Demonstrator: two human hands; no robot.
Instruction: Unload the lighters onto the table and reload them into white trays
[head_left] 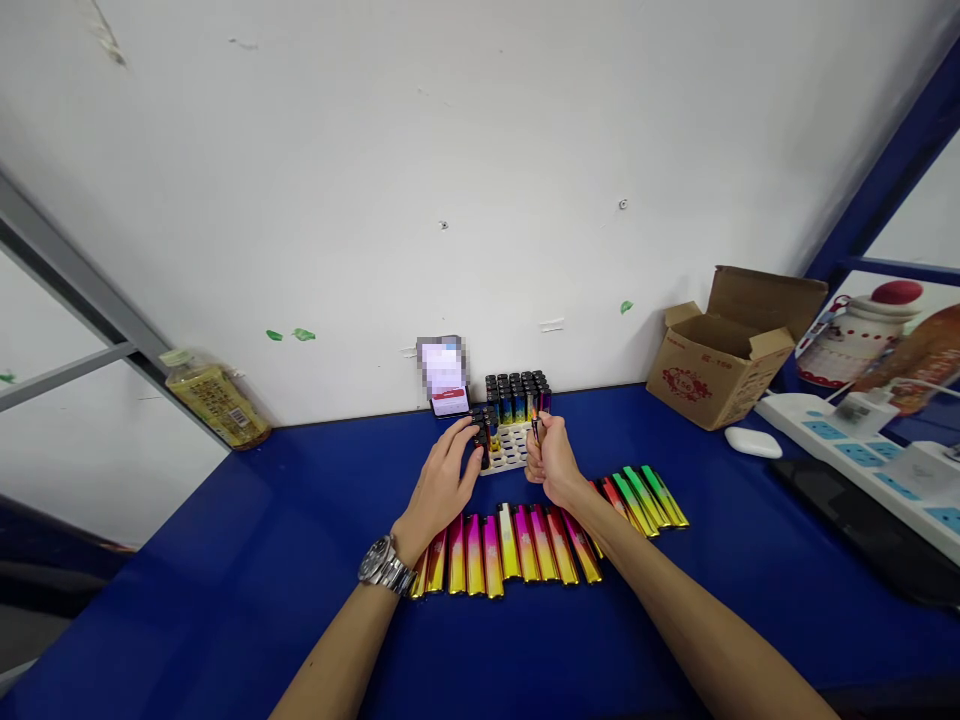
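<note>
My right hand is closed around an upright lighter, with an orange glow at its top that looks like a flame. Below that fist is a white tray with rows of holes. My left hand curls at the tray's left end, thumb and fingers against black-topped lighters standing there; its grip is partly hidden. More black-topped lighters stand packed behind the tray. Nearer me lies a row of shiny yellow-pink lighters, partly covered by my right forearm, with green-yellow ones at its right end.
A phone leans on the wall behind the tray. On the right are an open cardboard box, a white case, a power strip and a black flat object. A drink bottle leans at the left.
</note>
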